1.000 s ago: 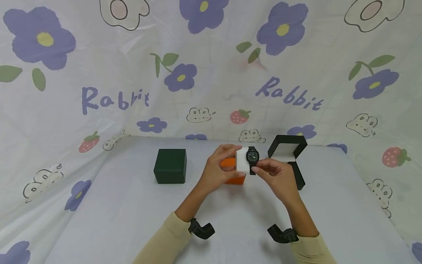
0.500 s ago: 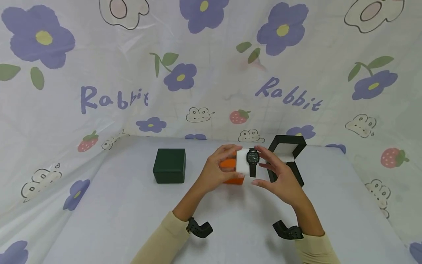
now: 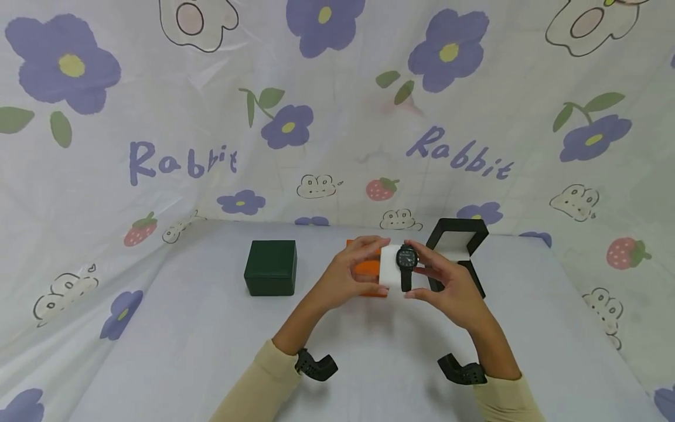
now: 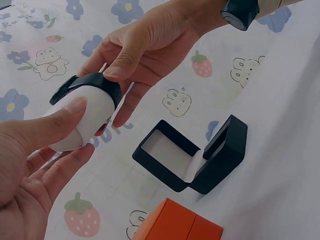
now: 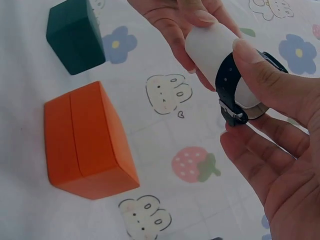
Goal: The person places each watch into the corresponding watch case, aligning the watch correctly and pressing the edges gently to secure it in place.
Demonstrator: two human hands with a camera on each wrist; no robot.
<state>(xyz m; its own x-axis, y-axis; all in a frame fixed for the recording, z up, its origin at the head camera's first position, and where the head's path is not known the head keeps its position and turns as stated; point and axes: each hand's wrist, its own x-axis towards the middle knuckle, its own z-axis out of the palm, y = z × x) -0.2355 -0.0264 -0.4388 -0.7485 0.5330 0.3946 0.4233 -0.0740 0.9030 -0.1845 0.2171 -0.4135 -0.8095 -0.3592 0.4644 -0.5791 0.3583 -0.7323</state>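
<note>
In the head view, my left hand (image 3: 340, 275) grips a white watch cushion (image 3: 389, 266) by its left end, raised in front of me. A black wristwatch (image 3: 406, 258) is strapped around the cushion's right part, its dial facing me. My right hand (image 3: 450, 287) holds the watch from the right, with fingers at its upper edge and the thumb low by the strap. In the right wrist view, the right thumb (image 5: 250, 57) lies on the strap's edge and the cushion, and a metal buckle (image 5: 232, 111) shows close to the other fingers.
An orange box (image 5: 85, 140) stands behind my left hand in the head view. Left of it is a closed dark green box (image 3: 271, 268). Behind my right hand stands a black box (image 4: 160, 167) with its lid raised and a pale lining.
My right hand has let go of the lower strap, spread its fingers and taken the watch from above and below. The cushion and watch have come slightly lower.
</note>
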